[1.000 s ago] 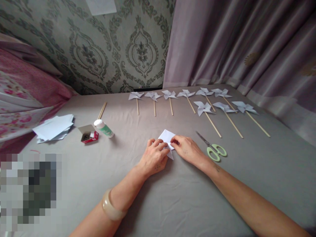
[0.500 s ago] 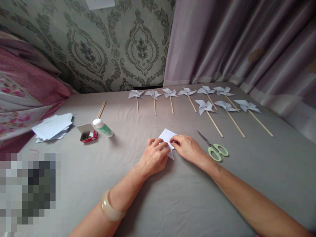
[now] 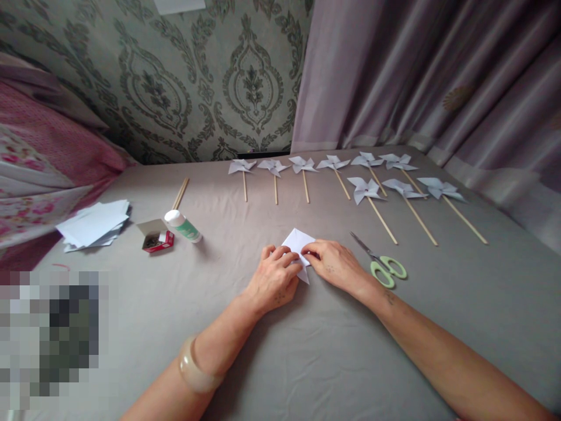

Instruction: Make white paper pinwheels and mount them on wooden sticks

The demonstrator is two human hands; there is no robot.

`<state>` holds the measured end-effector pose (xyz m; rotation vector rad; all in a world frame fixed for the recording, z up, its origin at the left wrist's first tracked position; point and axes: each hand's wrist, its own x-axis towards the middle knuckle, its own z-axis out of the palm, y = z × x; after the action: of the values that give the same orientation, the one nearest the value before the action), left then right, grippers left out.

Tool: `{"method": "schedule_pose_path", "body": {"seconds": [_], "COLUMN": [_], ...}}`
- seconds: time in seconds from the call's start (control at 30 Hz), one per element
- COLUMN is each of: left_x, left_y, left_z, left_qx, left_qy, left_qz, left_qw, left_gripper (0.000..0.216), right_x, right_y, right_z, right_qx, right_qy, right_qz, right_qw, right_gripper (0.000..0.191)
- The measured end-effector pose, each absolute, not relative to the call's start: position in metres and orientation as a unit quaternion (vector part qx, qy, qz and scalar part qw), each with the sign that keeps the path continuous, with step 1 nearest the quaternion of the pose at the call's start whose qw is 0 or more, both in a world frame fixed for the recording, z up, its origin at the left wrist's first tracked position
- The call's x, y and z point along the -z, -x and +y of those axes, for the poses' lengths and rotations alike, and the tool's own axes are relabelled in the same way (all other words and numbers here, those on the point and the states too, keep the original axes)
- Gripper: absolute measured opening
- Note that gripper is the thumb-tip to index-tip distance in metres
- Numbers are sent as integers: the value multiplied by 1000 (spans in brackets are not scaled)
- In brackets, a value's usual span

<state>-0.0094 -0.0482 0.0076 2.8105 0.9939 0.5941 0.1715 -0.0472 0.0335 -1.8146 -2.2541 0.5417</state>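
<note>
A small white sheet of paper (image 3: 299, 238), cut and partly folded, lies on the grey cloth in front of me. My left hand (image 3: 277, 273) is on its left side, fingers curled and pressing on the paper, with a pointed flap sticking out below them. On the paper's right edge, my right hand (image 3: 331, 261) pinches it between thumb and fingers. The fingers hide the middle of the paper. Just right of my right hand lie scissors (image 3: 382, 264) with light green handles, blades pointing away.
Several white paper pinwheels (image 3: 366, 190) on wooden sticks lie along the back and right. To the left are a stack of white paper (image 3: 93, 223), a red box (image 3: 156, 238) of small metal pieces, a white-capped green glue bottle (image 3: 183, 227) and loose wooden sticks (image 3: 180, 193).
</note>
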Motion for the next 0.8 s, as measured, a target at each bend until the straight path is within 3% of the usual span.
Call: {"method": "schedule_pose_path", "body": {"seconds": [0.4, 0.8], "left_x": [-7, -10], "left_y": [10, 10], "left_z": [-48, -48], "left_qx": [-193, -207], "left_qy": [-924, -922], "left_qz": [327, 321], "left_qw": [49, 55], "left_gripper": [22, 19], "right_x": [-37, -45], "right_y": [-172, -170], "right_z": [-48, -48], "right_qx": [-177, -107], "right_qy": [605, 539], "right_qz": [-772, -836], "right_qw": [87, 16], "right_gripper": [26, 25]}}
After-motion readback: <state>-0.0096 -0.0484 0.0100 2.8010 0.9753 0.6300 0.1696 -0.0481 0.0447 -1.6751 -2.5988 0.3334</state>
